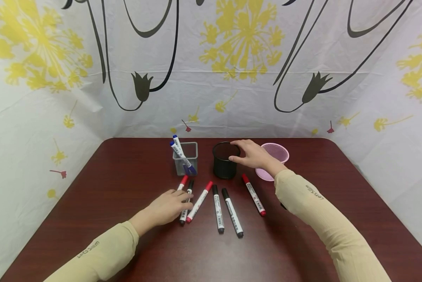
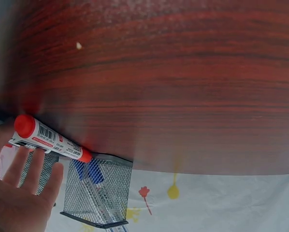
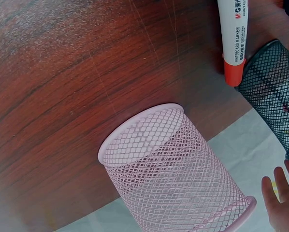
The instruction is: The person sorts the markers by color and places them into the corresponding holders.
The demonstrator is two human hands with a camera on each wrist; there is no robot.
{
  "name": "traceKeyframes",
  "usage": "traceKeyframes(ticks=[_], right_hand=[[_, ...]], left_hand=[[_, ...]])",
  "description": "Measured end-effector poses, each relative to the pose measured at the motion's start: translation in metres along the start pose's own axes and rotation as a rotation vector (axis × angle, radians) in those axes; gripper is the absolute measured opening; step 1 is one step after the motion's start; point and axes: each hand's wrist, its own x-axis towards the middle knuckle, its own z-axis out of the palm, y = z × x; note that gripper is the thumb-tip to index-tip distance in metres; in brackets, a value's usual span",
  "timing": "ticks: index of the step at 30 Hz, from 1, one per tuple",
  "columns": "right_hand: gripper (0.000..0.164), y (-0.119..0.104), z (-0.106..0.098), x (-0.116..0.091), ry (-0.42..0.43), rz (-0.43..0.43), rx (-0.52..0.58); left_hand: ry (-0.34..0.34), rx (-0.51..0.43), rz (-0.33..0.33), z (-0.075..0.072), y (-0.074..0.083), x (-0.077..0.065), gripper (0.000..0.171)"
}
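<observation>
My left hand (image 1: 168, 206) is low over a group of markers at left of centre, fingers loosely bent. It partly covers a red-capped marker (image 2: 57, 140) and a black-capped marker (image 1: 184, 214); another red-capped marker (image 1: 199, 202) lies just right of its fingertips. In the left wrist view its fingers spread beside the first red marker without visibly closing round it. At the black mesh pen holder (image 1: 225, 166), my right hand (image 1: 252, 153) reaches over the right side of the rim, thumb and fingers apart. The right wrist view shows its fingertips right by that rim.
A grey square mesh holder (image 1: 186, 166) with two blue markers (image 1: 181, 152) stands left of the black one. A pink mesh holder (image 3: 173, 169) stands behind my right wrist. Two black-capped markers (image 1: 218, 209) and a red-capped marker (image 1: 254, 195) lie in front. A patterned cloth (image 1: 211, 109) hangs behind the table.
</observation>
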Motion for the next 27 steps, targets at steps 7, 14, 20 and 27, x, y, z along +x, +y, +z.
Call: traceKeyframes(ticks=[7,14,20,27], right_hand=[[0.063,0.001,0.0,0.001,-0.025,0.003,0.002],[0.061,0.002,-0.001,0.001,-0.047,0.029,-0.006],[0.061,-0.001,-0.003,0.001,-0.056,0.041,0.0],[0.061,0.0,-0.002,0.001,-0.049,0.031,-0.004]], left_hand=[[0.047,0.055,0.036,0.002,0.003,-0.002,0.031],[0.121,0.052,0.072,0.0,0.004,-0.002,0.032],[0.177,0.041,0.091,-0.004,0.005,-0.002,0.036],[0.24,-0.025,0.076,-0.017,0.01,0.003,0.035]])
